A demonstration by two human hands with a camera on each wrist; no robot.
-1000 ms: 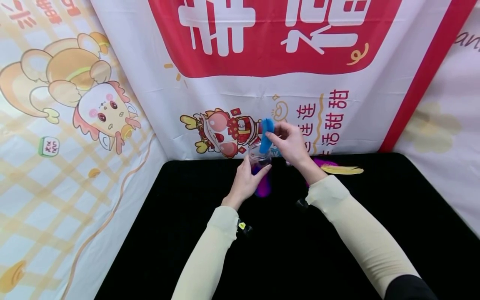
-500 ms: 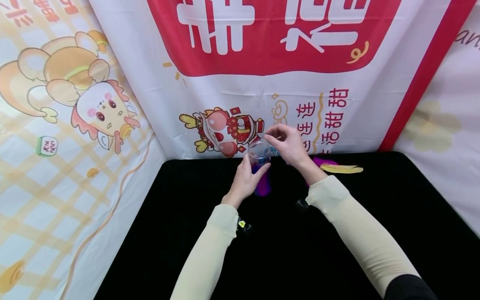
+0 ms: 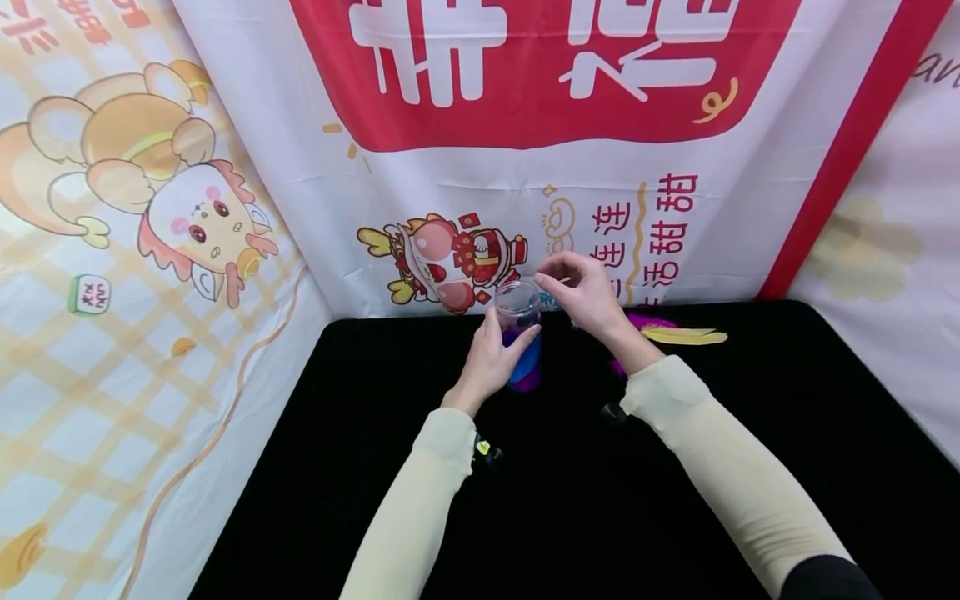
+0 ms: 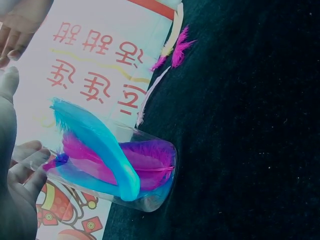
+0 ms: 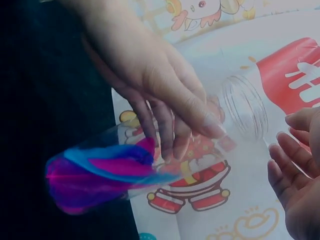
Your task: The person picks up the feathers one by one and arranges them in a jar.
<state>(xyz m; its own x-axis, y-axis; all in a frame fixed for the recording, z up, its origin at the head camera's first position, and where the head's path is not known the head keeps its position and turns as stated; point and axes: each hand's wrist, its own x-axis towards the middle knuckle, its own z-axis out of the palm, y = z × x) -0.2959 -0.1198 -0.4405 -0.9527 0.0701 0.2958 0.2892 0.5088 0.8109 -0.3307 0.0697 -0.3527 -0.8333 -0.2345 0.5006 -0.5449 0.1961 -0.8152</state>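
My left hand (image 3: 486, 364) grips a clear jar (image 3: 517, 300), its thumb on the near side. The jar stands near the back of the black table with its threaded mouth uncovered. Inside it, the left wrist view shows a curved blue feather (image 4: 107, 137) and a magenta-purple feather (image 4: 87, 157). Just right of the mouth hovers my right hand (image 3: 588, 296), fingers loosely curled with nothing between them. That same right hand (image 5: 305, 185) appears apart from the jar in the right wrist view.
To the right lie a yellow feather (image 3: 686, 336) and a magenta feather (image 3: 648, 320) beside my right forearm. A thin white feather (image 4: 152, 95) shows in the left wrist view. Printed white-and-red cloth (image 3: 450, 183) hangs right behind the black table (image 3: 570, 500).
The blue feather pinched in my right hand over the mouth has dropped into the jar, down among the purple. My right hand has let go and shifted slightly right. The left keeps its grip.
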